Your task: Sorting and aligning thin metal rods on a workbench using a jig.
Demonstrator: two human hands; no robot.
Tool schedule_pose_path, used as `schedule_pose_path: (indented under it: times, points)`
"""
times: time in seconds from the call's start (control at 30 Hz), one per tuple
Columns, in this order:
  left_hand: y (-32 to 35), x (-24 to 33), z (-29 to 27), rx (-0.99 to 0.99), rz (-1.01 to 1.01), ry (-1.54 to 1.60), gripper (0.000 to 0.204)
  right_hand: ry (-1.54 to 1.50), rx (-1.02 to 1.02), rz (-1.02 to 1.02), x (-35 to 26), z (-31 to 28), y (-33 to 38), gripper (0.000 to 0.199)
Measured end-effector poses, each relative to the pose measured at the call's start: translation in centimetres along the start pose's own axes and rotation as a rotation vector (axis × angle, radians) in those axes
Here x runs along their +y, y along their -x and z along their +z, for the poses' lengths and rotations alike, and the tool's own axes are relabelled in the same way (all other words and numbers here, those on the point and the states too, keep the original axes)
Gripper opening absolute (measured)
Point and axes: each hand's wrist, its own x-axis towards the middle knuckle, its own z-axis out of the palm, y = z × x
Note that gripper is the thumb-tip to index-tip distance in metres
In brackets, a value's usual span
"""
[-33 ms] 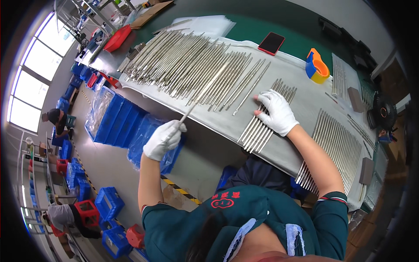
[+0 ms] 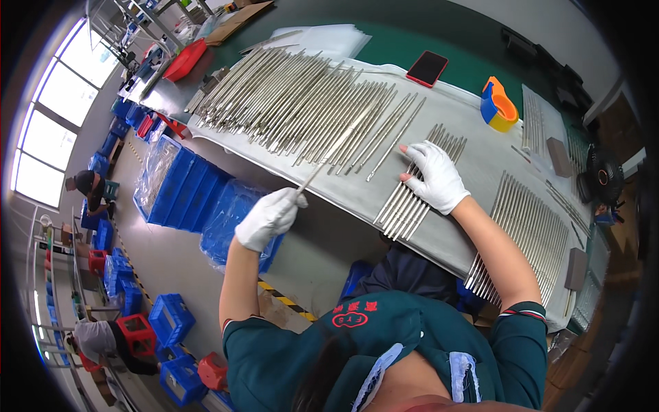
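My white-gloved left hand [image 2: 271,218] is closed round the near end of a thin metal rod [image 2: 316,173]. That rod slants up and away over the table's front edge, its far part above a long row of similar rods [image 2: 268,89]. My right hand [image 2: 436,178], also gloved, lies on a small group of rods [image 2: 405,216], thumb and forefinger apart. Bare fingertips show at the glove's thumb and forefinger. A few separate rods [image 2: 396,137] lie between the long row and this group. To the right of my right forearm is another neat row of rods [image 2: 525,233].
A red-edged phone [image 2: 427,69] and an orange-and-blue tape dispenser [image 2: 499,106] stand toward the back of the grey-covered table [image 2: 336,189]. Grey blocks [image 2: 575,269] and a black fan [image 2: 604,175] are at right. Blue crates [image 2: 182,182] stand on the floor at left. Two people work farther off.
My left hand has moved right and slightly nearer my body, carrying the rod with it. My right hand has stayed on the small group of rods.
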Motion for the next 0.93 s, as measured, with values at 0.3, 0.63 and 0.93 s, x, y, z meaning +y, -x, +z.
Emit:
schedule_pose_path:
  times: [0.3, 0.63, 0.93]
  points:
    - [-7.7, -2.9, 5.8, -0.122, 0.366, -0.912, 0.028, 0.076, -0.037, -0.022, -0.3, -0.3, -0.2, 0.047]
    - [-8.9, 1.5, 8.1, 0.166, 0.391, -1.302, 0.028, -0.045, -0.157, 0.017, -0.2, -0.9, -0.7, 0.025]
    - [-14.8, 1.3, 10.1, 0.345, 0.497, -1.528, 0.038, -0.028, -0.130, -0.002, 0.1, -0.5, -0.5, 0.028]
